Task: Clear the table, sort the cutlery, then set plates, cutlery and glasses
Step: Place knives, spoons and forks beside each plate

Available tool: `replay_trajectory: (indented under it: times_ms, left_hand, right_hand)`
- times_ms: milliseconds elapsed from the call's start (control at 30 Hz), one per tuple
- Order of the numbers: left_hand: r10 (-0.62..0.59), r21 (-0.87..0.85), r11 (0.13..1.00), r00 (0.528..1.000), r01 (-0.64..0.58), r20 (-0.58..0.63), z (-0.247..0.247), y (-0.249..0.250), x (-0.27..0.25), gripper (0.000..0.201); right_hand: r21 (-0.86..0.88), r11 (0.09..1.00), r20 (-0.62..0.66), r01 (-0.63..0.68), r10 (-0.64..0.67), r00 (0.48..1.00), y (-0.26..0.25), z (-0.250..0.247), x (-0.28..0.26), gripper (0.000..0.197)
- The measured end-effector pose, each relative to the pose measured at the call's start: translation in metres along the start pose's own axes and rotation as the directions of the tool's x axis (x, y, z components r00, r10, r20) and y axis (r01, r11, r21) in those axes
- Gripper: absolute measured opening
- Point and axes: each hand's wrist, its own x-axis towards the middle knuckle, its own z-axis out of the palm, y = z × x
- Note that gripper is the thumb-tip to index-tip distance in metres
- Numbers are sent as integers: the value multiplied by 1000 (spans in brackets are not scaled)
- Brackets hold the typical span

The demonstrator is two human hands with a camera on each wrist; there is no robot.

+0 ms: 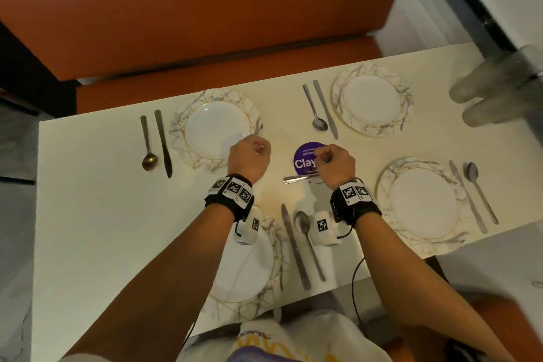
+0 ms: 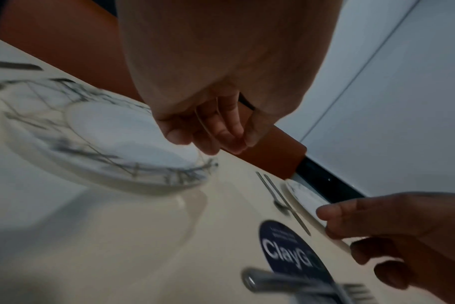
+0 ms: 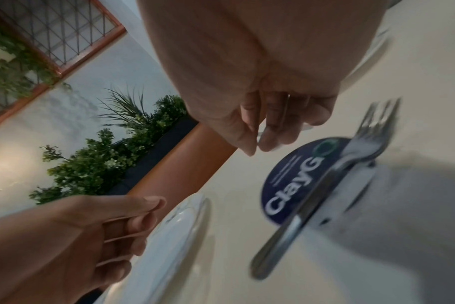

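My left hand (image 1: 258, 150) hovers with curled fingers over the right rim of the far-left plate (image 1: 217, 132). The left wrist view shows nothing in those fingers (image 2: 213, 135). A silver cutlery tip (image 1: 259, 128) pokes out beyond the knuckles, beside that plate. My right hand (image 1: 323, 159) hangs above a purple sticker (image 1: 305, 156), thumb against fingertips (image 3: 260, 142), holding nothing. Below it a fork (image 1: 295, 179) lies flat on the table, handle to the left (image 3: 299, 209). Three more plates (image 1: 371, 100) (image 1: 423, 203) (image 1: 249, 267) each have a knife and spoon alongside.
The white table (image 1: 102, 200) fronts an orange bench (image 1: 205, 23). Blurred clear glasses (image 1: 496, 82) stand at the far right corner. A spoon (image 1: 148, 144) and a knife (image 1: 163, 144) lie left of the far-left plate. A black cable (image 1: 357, 282) hangs at the near edge.
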Motion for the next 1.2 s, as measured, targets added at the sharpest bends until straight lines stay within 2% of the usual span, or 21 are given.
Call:
replay_trajectory:
  times_ms: [67,167,200,300,400,533,633,767,867,933,1067,1200]
  left_hand:
    - [11,13,1000,996,-12,89,27,7,-6,9]
    - [24,54,998,979,-35,203,70,17,-13,10]
    - [22,74,996,973,-40,229,81,20,-15,12]
    - [22,132,990,971,-55,239,109,28,-19,14]
    - [24,275,957,974,-88,226,127,31,-22,17]
    - [15,393,914,976,-101,216,134,37,-22,16]
    - [-4,471,874,966,-123,260,134,42,-24,20]
    - [-24,332,941,969,-61,246,128,46,-24,13]
    - [-32,220,976,981,-11,192,114,51,-24,14]
    - [-54,120,992,988,36,145,100,55,-25,15]
    - [-137,-127,981,989,144,60,72,51,-32,13]
    - [-185,-309,933,982,185,30,42,34,-50,3]
  right_hand:
    - [-99,994,17,-39,41,999,19,-15,8,20]
    - [-292,950,98,-116,150,984,45,-37,18,46]
    - [-316,940,122,-130,176,977,51,-41,22,50]
    - [-295,946,168,-133,189,968,67,-46,34,34]
    - [-268,956,184,-117,170,968,71,-49,40,15]
    - [-282,957,253,-67,141,957,74,-51,51,21]
    - [-272,962,285,-24,105,953,75,-55,57,21]
    - [-87,996,230,1,19,973,61,-58,60,18]
    - [68,997,169,38,-49,984,41,-58,59,14]
    - [155,988,179,27,-54,982,25,-55,58,18]
    - [245,959,326,-139,54,944,-3,-32,43,45]
    - [361,921,473,-148,-44,880,-21,-1,11,27]
